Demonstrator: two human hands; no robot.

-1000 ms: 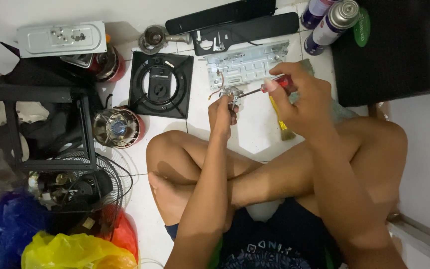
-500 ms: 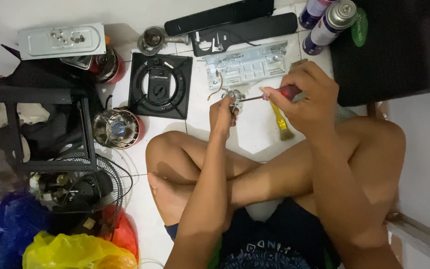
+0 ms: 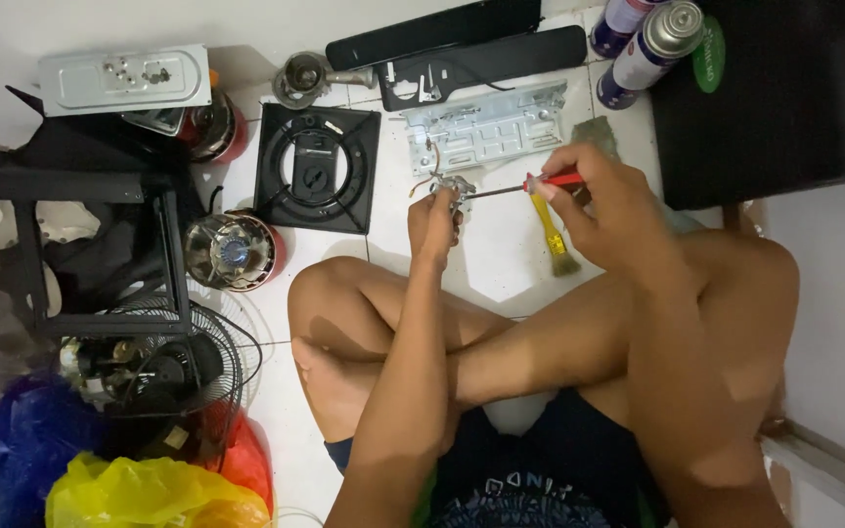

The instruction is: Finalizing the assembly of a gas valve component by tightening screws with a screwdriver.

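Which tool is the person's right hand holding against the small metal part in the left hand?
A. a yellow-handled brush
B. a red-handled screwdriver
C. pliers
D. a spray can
B: the right hand grips a red-handled screwdriver whose tip meets the small metal part held in the left hand; the yellow-handled brush lies on the floor.

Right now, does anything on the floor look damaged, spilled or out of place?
Nothing looks spilled or broken. The stove is simply in pieces: the black burner plate and grey metal bracket lie loose on the tiles. The left hand holds a small metal part, the right hand a red-handled screwdriver.
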